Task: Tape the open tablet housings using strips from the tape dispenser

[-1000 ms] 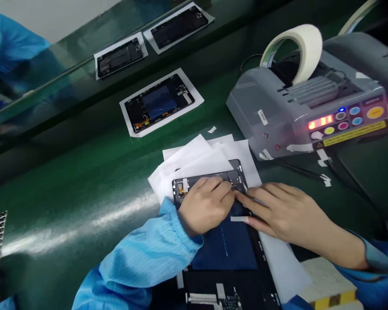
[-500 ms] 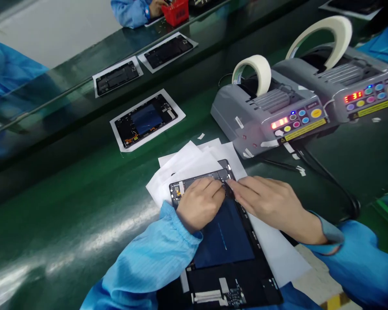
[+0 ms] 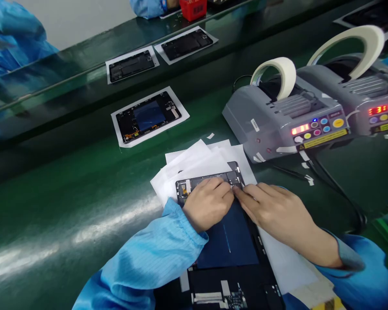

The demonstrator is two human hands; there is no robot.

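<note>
An opened tablet (image 3: 228,243) lies in front of me, its inside facing up, with a dark blue panel and a small circuit board at the near end. My left hand (image 3: 208,204) rests over its far part, fingers curled down. From the right, my right hand (image 3: 278,213) meets it near the tablet's far right corner, thumb and fingers pinched together. The fingertips almost touch, and whatever they hold is hidden. White paper sheets (image 3: 197,161) lie partly under the tablet and fan out beyond its far end.
Two grey tape dispensers (image 3: 287,116) with lit displays stand to the right, with scraps of tape and black cables near them. Another opened tablet (image 3: 148,116) lies on paper ahead. Dark tablet parts (image 3: 131,66) sit on the ledge, where a red bin (image 3: 194,9) and co-workers' blue sleeves show.
The camera view has shifted, so most things appear farther right. My right hand has drawn slightly lower across the tablet's edge, its fingers still close to my left hand.
</note>
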